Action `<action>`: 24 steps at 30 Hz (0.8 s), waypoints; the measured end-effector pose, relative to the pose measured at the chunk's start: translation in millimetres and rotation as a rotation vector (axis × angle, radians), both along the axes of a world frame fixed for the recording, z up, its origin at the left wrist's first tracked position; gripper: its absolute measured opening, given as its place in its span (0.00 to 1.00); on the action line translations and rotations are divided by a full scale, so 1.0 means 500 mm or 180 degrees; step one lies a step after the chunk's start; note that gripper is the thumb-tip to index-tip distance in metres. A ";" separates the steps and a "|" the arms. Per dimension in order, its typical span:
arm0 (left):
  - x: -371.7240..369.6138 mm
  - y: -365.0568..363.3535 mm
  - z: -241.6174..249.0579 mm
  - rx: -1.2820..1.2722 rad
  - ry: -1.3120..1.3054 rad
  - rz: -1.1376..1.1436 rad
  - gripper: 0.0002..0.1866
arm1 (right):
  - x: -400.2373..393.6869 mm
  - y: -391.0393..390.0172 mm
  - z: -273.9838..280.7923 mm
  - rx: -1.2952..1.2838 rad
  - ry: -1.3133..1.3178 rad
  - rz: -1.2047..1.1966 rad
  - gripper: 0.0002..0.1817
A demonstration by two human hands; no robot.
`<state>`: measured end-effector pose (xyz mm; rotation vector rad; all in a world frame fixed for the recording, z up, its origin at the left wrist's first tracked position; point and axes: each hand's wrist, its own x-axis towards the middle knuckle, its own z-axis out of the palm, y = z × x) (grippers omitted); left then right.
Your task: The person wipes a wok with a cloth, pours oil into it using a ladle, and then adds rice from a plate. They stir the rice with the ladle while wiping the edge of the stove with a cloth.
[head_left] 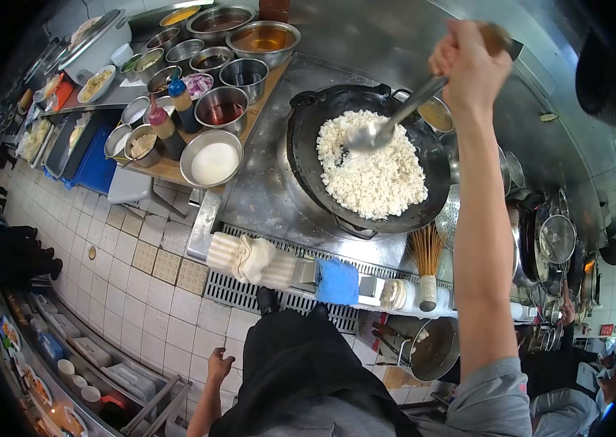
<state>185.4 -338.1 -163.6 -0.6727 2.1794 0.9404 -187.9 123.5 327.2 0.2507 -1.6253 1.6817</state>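
Over the steel counter, the right hand is raised at arm's length, its fingers clenched around the long handle of a ladle. The ladle slopes down and leftward from the fist; its bowl rests on the top of the rice, near the far side of the heap. The rice, white and clumped, fills the middle of a black wok seated in the burner opening of the counter.

The left hand hangs low beside the person's body, above the tiled floor, well apart from the wok. Its fingers are loosely curled and released, holding nothing.

Left of the wok, a wooden board carries a group of steel bowls with sauces and seasonings, plus two squeeze bottles. Along the counter's near edge lie a folded striped cloth and a blue cloth. A bamboo brush stands just right of them.
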 end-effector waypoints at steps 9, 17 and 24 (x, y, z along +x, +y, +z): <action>-0.002 -0.013 -0.022 0.0024 0.0233 -0.0045 0.30 | -0.090 0.006 -0.003 0.0349 -0.0481 0.0020 0.12; 0.025 -0.026 -0.072 0.0144 -0.0204 0.0101 0.30 | -0.039 0.040 0.002 0.0258 -0.0996 0.0251 0.13; 0.055 -0.009 -0.100 0.0411 -0.0482 0.0276 0.29 | 0.069 0.137 -0.099 -0.0400 0.0115 -0.1308 0.15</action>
